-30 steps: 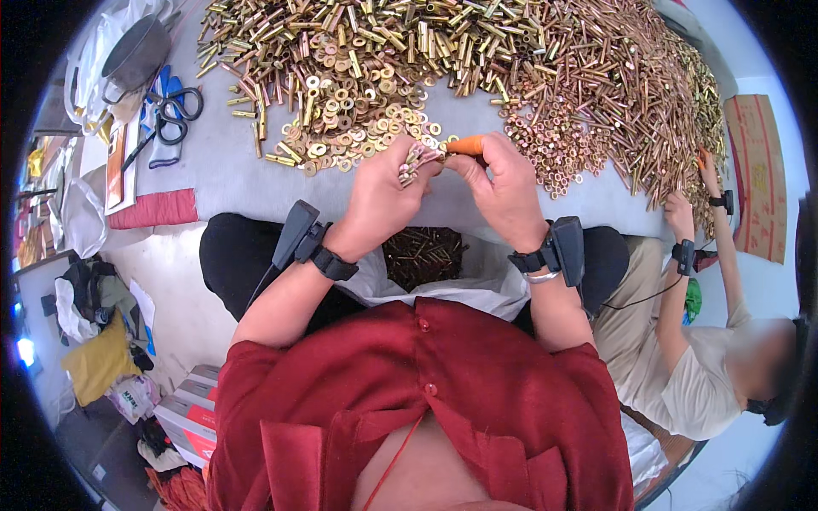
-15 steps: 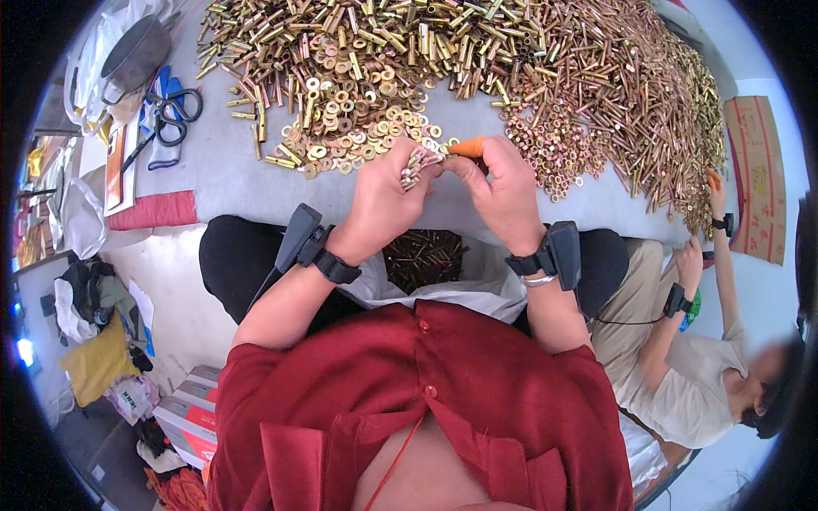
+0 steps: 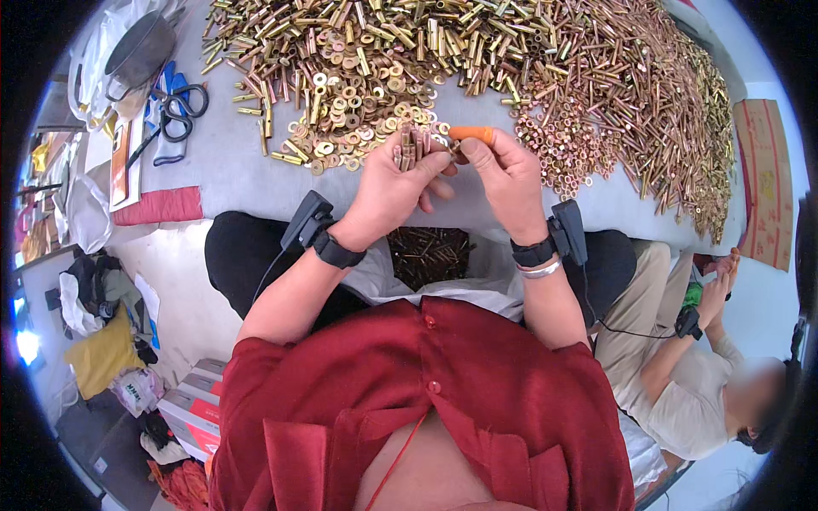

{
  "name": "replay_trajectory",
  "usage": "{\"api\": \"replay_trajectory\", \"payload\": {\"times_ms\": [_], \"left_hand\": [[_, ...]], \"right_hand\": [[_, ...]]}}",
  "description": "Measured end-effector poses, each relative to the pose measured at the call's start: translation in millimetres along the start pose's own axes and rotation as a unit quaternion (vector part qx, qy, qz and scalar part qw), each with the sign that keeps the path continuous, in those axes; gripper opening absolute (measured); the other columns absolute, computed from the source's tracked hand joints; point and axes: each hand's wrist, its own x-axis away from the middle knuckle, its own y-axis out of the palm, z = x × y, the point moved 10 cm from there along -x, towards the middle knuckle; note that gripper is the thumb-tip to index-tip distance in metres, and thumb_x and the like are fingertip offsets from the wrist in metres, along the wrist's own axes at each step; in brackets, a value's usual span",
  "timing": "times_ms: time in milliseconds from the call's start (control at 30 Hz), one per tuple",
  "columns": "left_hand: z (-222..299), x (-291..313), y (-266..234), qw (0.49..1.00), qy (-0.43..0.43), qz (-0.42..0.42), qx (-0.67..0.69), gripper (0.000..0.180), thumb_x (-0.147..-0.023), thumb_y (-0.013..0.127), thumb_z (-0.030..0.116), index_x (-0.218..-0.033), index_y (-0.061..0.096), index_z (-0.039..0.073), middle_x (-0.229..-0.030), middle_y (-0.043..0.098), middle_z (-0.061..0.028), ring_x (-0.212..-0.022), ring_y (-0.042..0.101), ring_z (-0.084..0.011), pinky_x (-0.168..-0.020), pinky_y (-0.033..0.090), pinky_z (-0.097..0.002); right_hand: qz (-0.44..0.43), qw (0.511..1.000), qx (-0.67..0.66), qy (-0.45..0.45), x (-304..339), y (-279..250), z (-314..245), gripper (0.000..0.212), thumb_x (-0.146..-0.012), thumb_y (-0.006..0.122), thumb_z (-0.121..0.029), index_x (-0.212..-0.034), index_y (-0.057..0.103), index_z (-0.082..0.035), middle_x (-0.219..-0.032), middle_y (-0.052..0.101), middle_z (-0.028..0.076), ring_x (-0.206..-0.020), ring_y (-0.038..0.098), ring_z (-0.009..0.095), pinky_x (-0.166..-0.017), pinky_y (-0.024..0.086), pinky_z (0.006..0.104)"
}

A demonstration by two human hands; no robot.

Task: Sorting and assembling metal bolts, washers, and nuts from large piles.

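Since a sec ago my right hand (image 3: 514, 183) has drawn back a bit from my left hand (image 3: 383, 186). L's closed round a bunch of metal tubes (image 3: 411, 149); R thumb + index pinch a small metal pc. (image 3: 457, 152), type unclear. Dark metal pcs. (image 3: 429, 257) sit near, in my lap, prob. done; far-side washers (image 3: 362, 111), left, + nuts (image 3: 562, 146), right, still loose: lots left.

Before me on the bench (image 3: 281, 189), tubes (image 3: 477, 34) lie heaped at the back, washers (image 3: 349, 119) in front of them, nuts (image 3: 558, 149) to the right of the washers. Scissors (image 3: 176, 111) lie at the left, nearer me than the pan (image 3: 141, 53). Between my legs, a sack (image 3: 494, 281) contains metal pieces (image 3: 430, 260). A co-worker (image 3: 694, 404) sits to my right.
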Motion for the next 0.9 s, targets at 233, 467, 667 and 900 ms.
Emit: {"api": "replay_trajectory", "payload": {"times_ms": [233, 467, 667, 900], "left_hand": [[4.4, 3.4, 4.3, 0.992, -0.019, -0.039, 0.119, 0.013, -0.093, 0.057, 0.012, -0.099, 0.054, 0.002, -0.086, 0.065, -0.0101, -0.064, 0.067, -0.0161, -0.044, 0.050, -0.0212], [4.6, 2.6, 5.3, 0.994, -0.013, -0.049, 0.096, 0.015, -0.094, 0.057, 0.020, -0.097, 0.055, 0.005, -0.085, 0.064, -0.0064, -0.064, 0.066, -0.0152, -0.044, 0.048, -0.0215], [0.0, -2.2, 4.9, 0.991, -0.020, -0.035, 0.130, 0.012, -0.093, 0.058, 0.016, -0.097, 0.056, 0.004, -0.086, 0.066, -0.0076, -0.064, 0.066, -0.0153, -0.043, 0.048, -0.0216], [-6.3, 15.1, 33.1, 0.967, 0.056, -0.107, -0.224, 0.016, -0.086, 0.068, 0.013, -0.097, 0.062, 0.002, -0.083, 0.066, -0.0016, -0.060, 0.060, -0.0053, -0.045, 0.046, -0.0184]], "right_hand": [[-0.018, 0.937, -0.337, 0.089, 8.9, 9.5, 31.5, 0.051, -0.100, 0.041, -0.041, -0.109, 0.063, 0.003, -0.101, 0.065, 0.011, -0.086, 0.061, 0.017, -0.083, 0.047, 0.0299], [0.002, 0.931, -0.346, 0.114, 12.1, 6.1, 34.5, 0.071, -0.098, 0.023, -0.055, -0.118, 0.056, 0.005, -0.113, 0.061, 0.014, -0.100, 0.057, 0.022, -0.088, 0.043, 0.0348], [0.005, 0.955, -0.286, 0.074, 12.8, 4.0, 24.0, 0.060, -0.100, 0.029, -0.045, -0.110, 0.060, 0.005, -0.105, 0.064, 0.014, -0.093, 0.059, 0.020, -0.078, 0.046, 0.0319], [0.233, 0.940, 0.236, -0.074, -28.3, -70.6, 1.3, 0.018, -0.084, 0.067, -0.019, -0.095, 0.065, -0.005, -0.086, 0.063, 0.012, -0.084, 0.058, 0.025, -0.071, 0.046, 0.0351]]}}
